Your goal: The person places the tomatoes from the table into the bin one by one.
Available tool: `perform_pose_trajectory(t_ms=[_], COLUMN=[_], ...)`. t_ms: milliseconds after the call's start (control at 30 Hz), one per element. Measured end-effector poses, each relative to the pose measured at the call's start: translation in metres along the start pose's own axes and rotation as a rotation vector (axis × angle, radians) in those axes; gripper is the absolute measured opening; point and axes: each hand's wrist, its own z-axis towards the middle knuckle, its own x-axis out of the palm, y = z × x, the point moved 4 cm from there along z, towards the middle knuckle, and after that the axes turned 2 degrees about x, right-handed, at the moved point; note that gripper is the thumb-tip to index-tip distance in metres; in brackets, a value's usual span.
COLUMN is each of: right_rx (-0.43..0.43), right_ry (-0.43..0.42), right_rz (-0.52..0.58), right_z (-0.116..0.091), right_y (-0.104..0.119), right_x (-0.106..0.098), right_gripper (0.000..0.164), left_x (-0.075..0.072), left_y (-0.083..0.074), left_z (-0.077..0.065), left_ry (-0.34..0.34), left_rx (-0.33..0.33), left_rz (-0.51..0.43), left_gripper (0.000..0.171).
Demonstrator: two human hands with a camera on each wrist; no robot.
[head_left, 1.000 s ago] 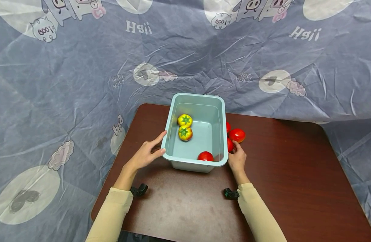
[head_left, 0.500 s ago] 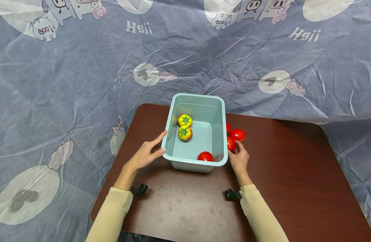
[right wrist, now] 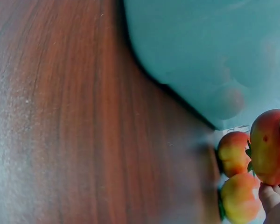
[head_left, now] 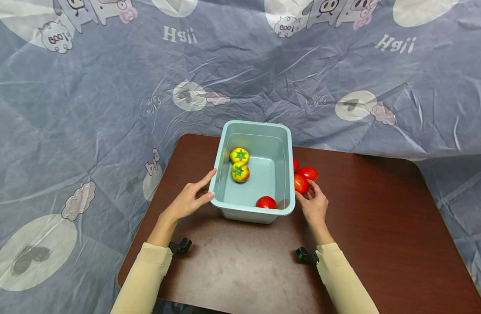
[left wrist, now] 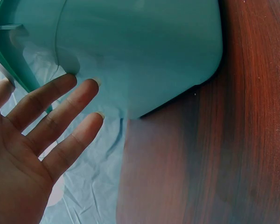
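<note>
A pale teal plastic bin (head_left: 289,150) stands on a dark brown table (head_left: 373,218). Inside it lie two yellow tomatoes (head_left: 239,155) (head_left: 240,172) and one red tomato (head_left: 266,202). My left hand (head_left: 201,192) lies with straight fingers (left wrist: 72,100) against the bin's left wall (left wrist: 140,46). Just right of the bin, my right hand (head_left: 308,196) pinches a red tomato (head_left: 301,183) between thumb and fingers (right wrist: 272,199); the right wrist view shows this tomato (right wrist: 269,147) close up. Two more red tomatoes (head_left: 308,173) (head_left: 295,164) rest beside it.
A wrinkled blue-grey cloth with cartoon prints (head_left: 107,100) hangs behind and around the table. The table's rounded front edge (head_left: 146,279) is near my sleeves. Bare tabletop stretches to the right of the tomatoes and in front of the bin.
My right hand has closed round the red tomato nearest the bin and raised it slightly up and right. The left hand and bin have stayed put.
</note>
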Motion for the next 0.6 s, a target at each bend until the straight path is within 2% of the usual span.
perform_pose_trajectory(t_ms=[367, 600], right_rx=[-0.056, -0.019], right_ry=[-0.011, -0.033], right_rz=[0.057, 0.083], right_z=[-0.006, -0.008], right_y=[0.023, 0.025], right_x=[-0.009, -0.017], right_gripper=[0.062, 0.062], left_x=[-0.002, 0.0], left_y=[-0.001, 0.001], left_z=[0.001, 0.0], left_ry=[0.0, 0.009], left_rx=[0.01, -0.005], left_rz=[-0.034, -0.041], left_gripper=[0.066, 0.066])
